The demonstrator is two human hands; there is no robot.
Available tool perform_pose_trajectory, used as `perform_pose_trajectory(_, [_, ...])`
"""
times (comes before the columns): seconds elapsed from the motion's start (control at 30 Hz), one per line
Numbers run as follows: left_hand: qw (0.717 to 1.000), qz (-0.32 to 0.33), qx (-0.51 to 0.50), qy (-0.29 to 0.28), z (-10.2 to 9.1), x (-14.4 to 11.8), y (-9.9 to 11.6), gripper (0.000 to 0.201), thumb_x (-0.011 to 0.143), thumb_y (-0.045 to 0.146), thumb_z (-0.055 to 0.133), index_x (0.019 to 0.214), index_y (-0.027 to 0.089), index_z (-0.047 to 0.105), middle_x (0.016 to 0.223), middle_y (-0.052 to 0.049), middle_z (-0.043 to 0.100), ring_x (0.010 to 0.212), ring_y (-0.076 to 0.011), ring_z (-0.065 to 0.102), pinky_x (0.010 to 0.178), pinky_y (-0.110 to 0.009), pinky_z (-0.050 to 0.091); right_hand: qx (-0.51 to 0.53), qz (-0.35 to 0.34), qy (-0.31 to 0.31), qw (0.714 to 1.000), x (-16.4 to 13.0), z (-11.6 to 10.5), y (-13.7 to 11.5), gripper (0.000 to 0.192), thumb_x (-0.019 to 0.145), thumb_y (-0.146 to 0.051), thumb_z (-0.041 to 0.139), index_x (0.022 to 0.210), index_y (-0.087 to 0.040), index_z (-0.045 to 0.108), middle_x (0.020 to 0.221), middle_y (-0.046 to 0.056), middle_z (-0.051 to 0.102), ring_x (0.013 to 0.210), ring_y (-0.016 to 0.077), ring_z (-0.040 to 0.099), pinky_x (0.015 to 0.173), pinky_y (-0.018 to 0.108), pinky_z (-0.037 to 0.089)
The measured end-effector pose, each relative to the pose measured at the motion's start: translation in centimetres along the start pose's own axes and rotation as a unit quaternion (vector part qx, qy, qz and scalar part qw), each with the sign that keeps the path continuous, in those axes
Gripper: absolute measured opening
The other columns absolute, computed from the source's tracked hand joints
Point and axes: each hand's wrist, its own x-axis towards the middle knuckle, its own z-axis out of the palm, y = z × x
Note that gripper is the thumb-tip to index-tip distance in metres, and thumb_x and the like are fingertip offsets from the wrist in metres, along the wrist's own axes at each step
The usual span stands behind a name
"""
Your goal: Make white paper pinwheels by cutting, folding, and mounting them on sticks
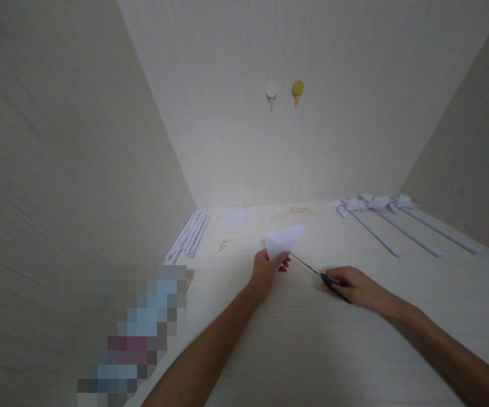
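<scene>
A white paper piece, folded to a pointed shape, is pinched in my left hand above the middle of the table. My right hand grips the black handle of a tool with a long thin metal end, which looks like scissors. Its tip reaches the lower edge of the paper close to my left fingertips. Whether the blades are parted I cannot tell. Both hands are held over the pale tabletop.
Rolled paper sticks lie in a bundle at the left. Behind the hands are a flat paper sheet and small tan slivers. Paper pinwheel-like pieces on sticks lie at right. A white hook and a yellow hook are on the wall.
</scene>
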Motion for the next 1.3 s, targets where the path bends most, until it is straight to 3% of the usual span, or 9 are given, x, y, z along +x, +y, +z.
perform_pose_trajectory(0.63, [1.0, -0.006, -0.004, -0.001, 0.0, -0.1, 0.0, 0.012, 0.057, 0.022, 0.061, 0.057, 0.01, 0.056, 0.052, 0.0, 0.054, 0.046, -0.007, 0.048, 0.044, -0.02, 0.038, -0.071, 0.004, 0.03, 0.997, 0.0, -0.6, 0.4, 0.032, 0.074, -0.044, 0.04, 0.056, -0.018, 0.045, 0.051, -0.001, 0.045, 0.047, 0.0102, 0.037, 0.045, 0.022, 0.025])
perform_pose_trajectory(0.87, [0.997, -0.023, -0.048, 0.047, 0.0, 0.0, 0.4, 0.013, 0.057, 0.022, 0.061, 0.059, 0.011, 0.054, 0.052, 0.001, 0.054, 0.046, -0.006, 0.047, 0.045, -0.019, 0.038, -0.135, 0.029, 0.065, 0.988, -0.3, -1.1, 0.7, 0.024, 0.072, -0.041, 0.045, 0.06, -0.02, 0.041, 0.054, -0.001, 0.05, 0.049, 0.0122, 0.042, 0.045, 0.022, 0.025])
perform_pose_trajectory(1.13, [0.999, -0.025, -0.033, 0.02, 0.0, 0.0, 0.3, 0.014, 0.056, 0.022, 0.062, 0.056, 0.01, 0.054, 0.051, 0.001, 0.054, 0.044, -0.0062, 0.046, 0.044, -0.02, 0.038, -0.215, 0.097, 0.163, 0.958, -0.7, -2.2, 3.2, 0.014, 0.075, -0.03, 0.045, 0.079, -0.019, 0.049, 0.079, 0.006, 0.058, 0.07, 0.0188, 0.055, 0.057, 0.026, 0.034])
perform_pose_trajectory(1.3, [0.999, -0.028, -0.028, 0.015, 0.0, 0.0, 0.3, 0.012, 0.055, 0.02, 0.061, 0.055, 0.01, 0.055, 0.05, 0.0, 0.054, 0.044, -0.0068, 0.047, 0.044, -0.021, 0.037, -0.231, 0.106, 0.184, 0.949, -0.5, -2.5, 5.0, 0.014, 0.075, -0.024, 0.044, 0.078, -0.016, 0.056, 0.081, 0.008, 0.055, 0.068, 0.017, 0.055, 0.058, 0.026, 0.035])
